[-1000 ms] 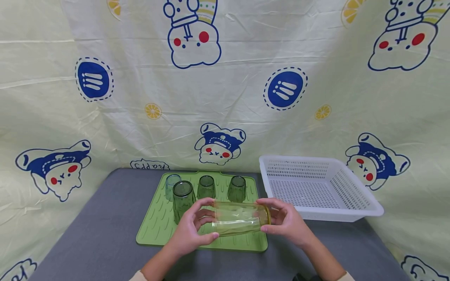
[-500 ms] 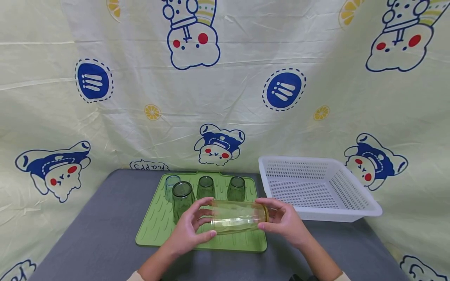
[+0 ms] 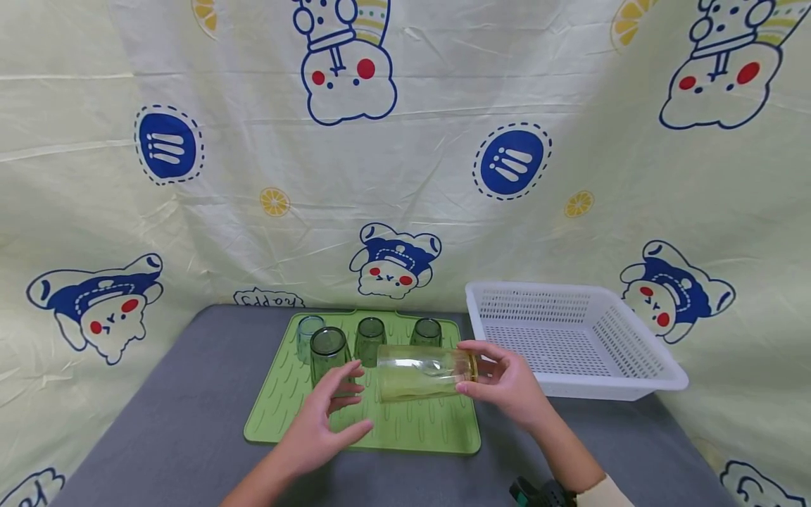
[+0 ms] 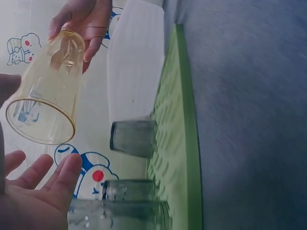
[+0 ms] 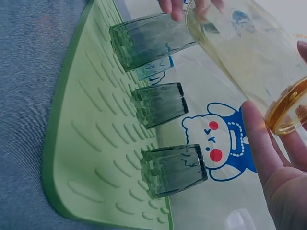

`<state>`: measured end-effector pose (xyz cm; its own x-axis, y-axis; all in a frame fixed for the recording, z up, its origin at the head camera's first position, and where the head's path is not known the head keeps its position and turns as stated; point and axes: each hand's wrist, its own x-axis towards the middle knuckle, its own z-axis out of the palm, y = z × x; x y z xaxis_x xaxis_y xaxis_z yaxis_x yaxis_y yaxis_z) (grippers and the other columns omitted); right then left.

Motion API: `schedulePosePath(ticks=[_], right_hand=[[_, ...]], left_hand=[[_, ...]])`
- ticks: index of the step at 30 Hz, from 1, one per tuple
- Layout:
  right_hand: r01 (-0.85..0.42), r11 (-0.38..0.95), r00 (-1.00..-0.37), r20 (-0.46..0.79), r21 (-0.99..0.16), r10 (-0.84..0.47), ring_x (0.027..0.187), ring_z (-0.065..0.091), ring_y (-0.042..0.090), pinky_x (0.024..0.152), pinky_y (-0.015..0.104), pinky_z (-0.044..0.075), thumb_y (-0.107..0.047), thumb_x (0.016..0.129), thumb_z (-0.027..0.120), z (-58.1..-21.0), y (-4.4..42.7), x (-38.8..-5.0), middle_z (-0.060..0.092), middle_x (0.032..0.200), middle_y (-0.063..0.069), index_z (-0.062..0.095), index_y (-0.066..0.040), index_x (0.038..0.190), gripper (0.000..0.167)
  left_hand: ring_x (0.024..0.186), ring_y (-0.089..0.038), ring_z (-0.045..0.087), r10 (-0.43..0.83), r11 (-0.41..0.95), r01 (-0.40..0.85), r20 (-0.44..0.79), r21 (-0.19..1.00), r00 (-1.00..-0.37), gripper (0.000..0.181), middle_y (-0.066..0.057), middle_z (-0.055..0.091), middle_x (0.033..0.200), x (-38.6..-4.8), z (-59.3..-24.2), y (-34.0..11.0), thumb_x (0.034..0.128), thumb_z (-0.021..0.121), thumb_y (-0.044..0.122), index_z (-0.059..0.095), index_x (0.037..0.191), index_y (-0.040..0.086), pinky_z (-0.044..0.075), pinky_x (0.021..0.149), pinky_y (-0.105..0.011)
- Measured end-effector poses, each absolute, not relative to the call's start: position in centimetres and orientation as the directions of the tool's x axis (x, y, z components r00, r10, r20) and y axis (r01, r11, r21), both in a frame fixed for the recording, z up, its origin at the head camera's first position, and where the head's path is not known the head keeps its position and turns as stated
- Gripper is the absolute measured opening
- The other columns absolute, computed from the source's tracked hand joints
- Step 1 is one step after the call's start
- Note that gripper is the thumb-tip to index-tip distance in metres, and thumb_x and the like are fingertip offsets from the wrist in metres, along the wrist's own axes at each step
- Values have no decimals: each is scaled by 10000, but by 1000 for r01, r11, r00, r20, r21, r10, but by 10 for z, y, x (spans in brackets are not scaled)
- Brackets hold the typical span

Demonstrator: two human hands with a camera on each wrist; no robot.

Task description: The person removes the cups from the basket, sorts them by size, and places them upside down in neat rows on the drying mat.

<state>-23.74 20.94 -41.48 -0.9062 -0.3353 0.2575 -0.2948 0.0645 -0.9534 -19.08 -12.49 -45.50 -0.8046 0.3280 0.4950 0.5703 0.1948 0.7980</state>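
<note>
A tall yellow-tinted drinking glass lies sideways in the air above the green drying mat. My right hand grips it at its thick amber end, thumb below and fingers above. My left hand is off the glass's other end, fingers spread, and a gap shows between them in the head view. Upside down on the mat stand a tall green glass, two short green glasses and a small light blue glass. The yellow glass partly covers the right short green one.
A white perforated plastic basket stands right of the mat on the grey tabletop. Behind the table hangs a patterned cloth. A dark device shows by the right forearm at the bottom edge.
My left hand has let go of the yellow glass and drawn back left and down. The right hand has raised the glass slightly, away from me.
</note>
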Motion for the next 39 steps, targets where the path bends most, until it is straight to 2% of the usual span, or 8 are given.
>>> schedulePosePath(ticks=[4,7,11,14,19,25,31,39], right_hand=[[-281,83,-919,244,-956,-310,1020,743,190,790,359,641,24,803,832,-412,205,-241,632,1245,93,568,65,1364,622],[-276,92,-924,237,-957,-301,1047,737,186,801,357,639,2,804,841,-410,201,-244,608,1304,152,581,34,1364,618],[-288,121,-927,245,-950,-283,1077,729,175,807,346,636,-31,800,857,-407,198,-248,592,1356,164,603,-4,1353,609],[-305,142,-928,260,-942,-267,1085,729,163,813,336,634,-41,792,867,-406,197,-251,608,1351,173,617,-21,1345,608],[-337,174,-923,288,-925,-256,1120,709,174,851,317,625,-66,779,886,-405,195,-255,622,1343,198,631,-42,1339,615],[-342,219,-926,287,-914,-246,1151,690,278,842,311,626,-104,770,903,-403,195,-260,622,1356,165,657,-113,1322,604],[-367,264,-920,307,-892,-244,1176,685,344,838,295,621,-144,770,910,-403,192,-264,618,1382,165,671,-134,1305,585],[-379,304,-920,318,-874,-230,1257,649,347,891,308,615,-158,771,911,-402,190,-269,624,1388,149,651,-79,1332,623]], left_hand=[[1158,-110,617,349,310,600,499,738,-794,731,-48,561,1367,-187,-457,-139,873,815,104,459,1510,149,580,986,-359],[1132,-133,641,367,391,588,465,708,-805,660,-18,586,1334,-183,-458,-153,888,804,127,503,1475,142,587,962,-349],[1105,-260,672,389,469,577,430,669,-815,569,-87,609,1328,-181,-460,-171,926,775,183,540,1431,66,596,930,-355],[1081,-307,679,383,513,570,423,642,-821,521,-124,618,1319,-182,-461,-183,934,766,192,571,1389,32,607,901,-375],[1021,-280,692,340,599,563,456,569,-822,481,-75,657,1238,-186,-464,-202,883,804,136,630,1321,43,616,862,-360],[1013,-265,676,311,716,533,477,451,-822,506,-63,658,1209,-199,-472,-224,847,831,165,647,1299,34,601,854,-389],[1206,-385,602,291,789,441,373,427,-881,594,-144,618,1284,-209,-476,-239,867,820,264,607,1346,-16,513,1010,-580],[1314,-516,465,265,858,330,209,394,-941,811,-249,509,1432,-213,-478,-250,843,808,469,526,1448,9,416,1044,-713]])
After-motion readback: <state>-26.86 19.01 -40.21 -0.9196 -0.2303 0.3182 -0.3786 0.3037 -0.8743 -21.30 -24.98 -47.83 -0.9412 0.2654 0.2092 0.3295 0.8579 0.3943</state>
